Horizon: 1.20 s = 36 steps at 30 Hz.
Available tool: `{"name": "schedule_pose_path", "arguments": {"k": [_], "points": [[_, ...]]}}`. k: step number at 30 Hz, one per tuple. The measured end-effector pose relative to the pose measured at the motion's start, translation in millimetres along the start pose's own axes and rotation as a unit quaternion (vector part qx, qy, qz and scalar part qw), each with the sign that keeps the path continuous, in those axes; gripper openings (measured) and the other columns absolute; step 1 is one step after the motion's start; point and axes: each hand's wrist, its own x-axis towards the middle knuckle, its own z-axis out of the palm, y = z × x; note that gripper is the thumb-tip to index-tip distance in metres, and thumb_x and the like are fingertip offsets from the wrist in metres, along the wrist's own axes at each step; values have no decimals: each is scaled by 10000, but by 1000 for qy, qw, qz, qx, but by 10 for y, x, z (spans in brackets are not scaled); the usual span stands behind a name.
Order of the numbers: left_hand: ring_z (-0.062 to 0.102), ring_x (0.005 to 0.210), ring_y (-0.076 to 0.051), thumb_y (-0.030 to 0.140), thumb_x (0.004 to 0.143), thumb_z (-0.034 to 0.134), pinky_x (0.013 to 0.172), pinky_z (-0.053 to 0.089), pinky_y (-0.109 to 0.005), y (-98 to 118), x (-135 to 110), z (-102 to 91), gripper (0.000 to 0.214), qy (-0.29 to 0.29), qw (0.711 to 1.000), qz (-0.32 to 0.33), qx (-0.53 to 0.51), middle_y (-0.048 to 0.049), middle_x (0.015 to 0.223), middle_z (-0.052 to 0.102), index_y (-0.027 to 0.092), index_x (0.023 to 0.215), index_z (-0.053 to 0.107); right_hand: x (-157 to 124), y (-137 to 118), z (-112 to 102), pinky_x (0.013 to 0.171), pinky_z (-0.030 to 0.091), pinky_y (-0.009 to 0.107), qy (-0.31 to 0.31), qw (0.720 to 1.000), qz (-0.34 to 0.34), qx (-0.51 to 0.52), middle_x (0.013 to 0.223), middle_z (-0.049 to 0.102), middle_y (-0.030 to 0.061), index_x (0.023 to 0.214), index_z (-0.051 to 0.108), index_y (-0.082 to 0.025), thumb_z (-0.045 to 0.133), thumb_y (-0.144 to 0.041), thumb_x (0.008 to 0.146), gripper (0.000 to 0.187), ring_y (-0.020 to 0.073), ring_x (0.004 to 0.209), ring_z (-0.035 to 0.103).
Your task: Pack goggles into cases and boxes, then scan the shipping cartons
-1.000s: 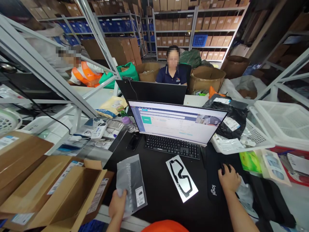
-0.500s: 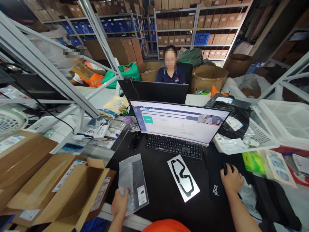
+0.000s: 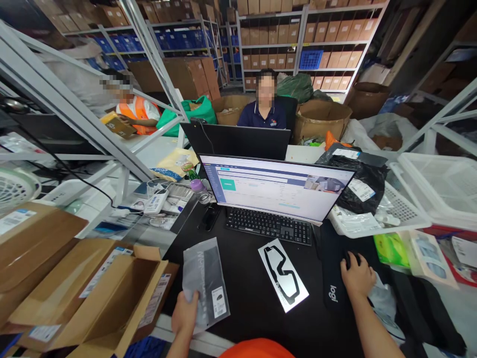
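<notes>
My left hand [image 3: 185, 311] is closed on the lower left edge of a frosted plastic bag [image 3: 204, 278], which lies flat on the black desk. The bag carries a white label [image 3: 219, 302] with a small dark picture. My right hand [image 3: 357, 277] rests over a black computer mouse [image 3: 352, 260] on the logi mouse pad [image 3: 331, 278]. Between the hands lies a silvery sheet [image 3: 283, 274] with a black goggle-shaped outline. A lit monitor [image 3: 268, 186] stands behind a black keyboard [image 3: 268, 223].
Opened cardboard boxes [image 3: 112, 298] crowd the left side. A phone [image 3: 209, 217] and a purple-capped bottle [image 3: 199, 188] sit left of the keyboard. At right is a white basket [image 3: 402, 209] holding a black parcel [image 3: 361, 184]. One person [image 3: 264, 113] sits opposite; another [image 3: 136, 112] handles a package.
My two hands and the things on the desk look unmoved. At the far left, the person in orange has lowered the brown package. The person opposite has shifted slightly.
</notes>
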Motion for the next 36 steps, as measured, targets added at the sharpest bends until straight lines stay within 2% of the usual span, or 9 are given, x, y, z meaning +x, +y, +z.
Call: {"name": "schedule_pose_path", "arguments": {"k": [14, 24, 31, 36], "points": [[700, 1065, -358, 514, 923, 374, 823, 526, -400, 74, -63, -88, 422, -11, 1000, 6, 3, -177, 1138, 726, 195, 1124, 562, 11, -36, -44, 962, 373, 459, 8, 1000, -5, -5, 1322, 577, 148, 1226, 666, -201, 518, -348, 940, 354, 271, 1018, 579], [702, 1067, -350, 520, 924, 378, 836, 533, -398, 79, -87, -97, 372, -11, 1000, 2, 3, -152, 1112, 729, 221, 1069, 545, 16, -35, -57, 921, 375, 419, 16, 1000, -9, -13, 1323, 575, 139, 1229, 656, -194, 521, -357, 944, 355, 256, 993, 576], [694, 1072, -358, 531, 914, 365, 841, 525, -404, 88, -88, -94, 418, -10, 1000, 6, 4, -166, 1118, 724, 204, 1097, 551, 18, -24, -72, 776, 379, 365, -11, 999, -12, -35, 1327, 570, 140, 1229, 684, -203, 509, -372, 961, 361, 230, 873, 579], [695, 1073, -367, 527, 898, 388, 807, 534, -408, 95, -81, -98, 421, -6, 1000, 4, 0, -173, 1103, 728, 197, 1090, 566, 20, -29, -74, 783, 381, 362, -2, 999, -11, -43, 1327, 576, 134, 1231, 686, -206, 510, -374, 962, 362, 231, 879, 578]]}}
